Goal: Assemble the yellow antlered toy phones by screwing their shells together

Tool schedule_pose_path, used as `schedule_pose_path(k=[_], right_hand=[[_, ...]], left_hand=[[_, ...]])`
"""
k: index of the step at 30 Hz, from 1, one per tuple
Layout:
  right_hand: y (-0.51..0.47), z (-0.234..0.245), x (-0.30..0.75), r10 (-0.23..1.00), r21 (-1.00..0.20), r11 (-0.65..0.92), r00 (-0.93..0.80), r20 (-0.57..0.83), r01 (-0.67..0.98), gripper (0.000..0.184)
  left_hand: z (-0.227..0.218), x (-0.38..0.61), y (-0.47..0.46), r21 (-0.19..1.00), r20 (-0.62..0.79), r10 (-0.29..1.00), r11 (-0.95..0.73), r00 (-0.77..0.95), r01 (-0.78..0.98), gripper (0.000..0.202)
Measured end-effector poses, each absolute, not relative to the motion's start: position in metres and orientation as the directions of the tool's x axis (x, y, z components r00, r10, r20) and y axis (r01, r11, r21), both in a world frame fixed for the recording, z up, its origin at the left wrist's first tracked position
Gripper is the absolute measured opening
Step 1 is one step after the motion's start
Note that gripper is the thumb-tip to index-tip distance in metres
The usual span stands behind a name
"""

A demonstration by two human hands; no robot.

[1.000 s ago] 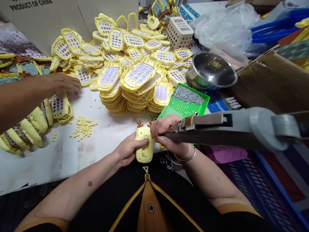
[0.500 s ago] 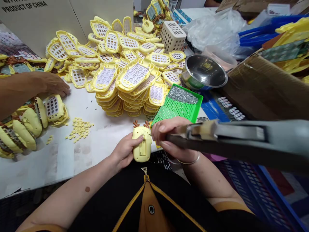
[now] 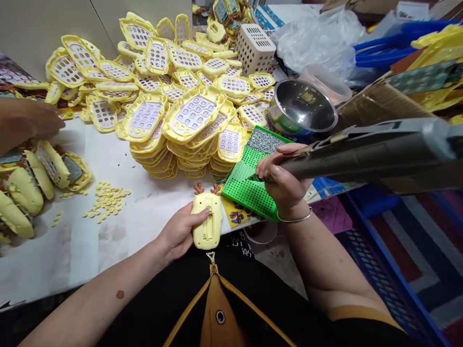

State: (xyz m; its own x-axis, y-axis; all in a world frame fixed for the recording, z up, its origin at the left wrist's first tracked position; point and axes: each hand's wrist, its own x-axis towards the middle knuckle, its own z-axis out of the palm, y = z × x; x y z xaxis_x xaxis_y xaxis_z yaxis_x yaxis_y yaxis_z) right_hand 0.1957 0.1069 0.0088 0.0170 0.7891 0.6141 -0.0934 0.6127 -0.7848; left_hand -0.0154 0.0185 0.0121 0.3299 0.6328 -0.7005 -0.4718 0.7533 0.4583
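Observation:
My left hand (image 3: pixel 180 230) is closed around a yellow toy phone (image 3: pixel 202 230) with brown antlers. Its back faces up, showing an open battery compartment, and my thumb rests over the compartment's upper end. In my right hand (image 3: pixel 285 185) is a long, dark electric screwdriver (image 3: pixel 361 156), its body stretching off to the right. The screwdriver's tip is over the green perforated tray (image 3: pixel 240 179); whether it touches the tray I cannot tell. Small silvery screws (image 3: pixel 265 140) are heaped at the tray's far end.
Stacked yellow phone shells (image 3: pixel 195 115) with white keypads stand behind my hands. Small yellow discs (image 3: pixel 104 200) lie at left, near more toy parts (image 3: pixel 27 190) and a co-worker's hand (image 3: pixel 31 123). A metal bowl (image 3: pixel 304 107) and a cardboard box (image 3: pixel 383 103) are at right.
My right hand has moved with the screwdriver away from the toy phone, to the right and over the green tray. My left hand still holds the phone. The co-worker's hand has shifted left.

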Motion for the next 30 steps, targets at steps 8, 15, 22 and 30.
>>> schedule_pose_path(k=[8,15,22,30], right_hand=[[0.113,-0.001,0.197,0.815,-0.814,0.572,-0.045,0.578,-0.103,0.025],[0.107,0.0,0.197,0.816,-0.817,0.575,-0.041,0.577,-0.043,0.024],[0.108,-0.003,0.194,0.81,-0.805,0.581,-0.008,0.586,-0.119,0.024],[0.101,0.011,0.186,0.813,-0.809,0.583,0.052,0.58,-0.075,0.024]], left_hand=[[0.01,-0.015,0.02,0.469,-0.688,0.644,0.746,0.334,-0.474,0.032],[0.01,-0.015,0.018,0.49,-0.669,0.665,0.731,0.333,-0.475,0.039],[0.011,-0.017,0.014,0.507,-0.661,0.678,0.719,0.32,-0.477,0.041],[0.008,-0.016,0.009,0.527,-0.635,0.7,0.702,0.327,-0.48,0.041]])
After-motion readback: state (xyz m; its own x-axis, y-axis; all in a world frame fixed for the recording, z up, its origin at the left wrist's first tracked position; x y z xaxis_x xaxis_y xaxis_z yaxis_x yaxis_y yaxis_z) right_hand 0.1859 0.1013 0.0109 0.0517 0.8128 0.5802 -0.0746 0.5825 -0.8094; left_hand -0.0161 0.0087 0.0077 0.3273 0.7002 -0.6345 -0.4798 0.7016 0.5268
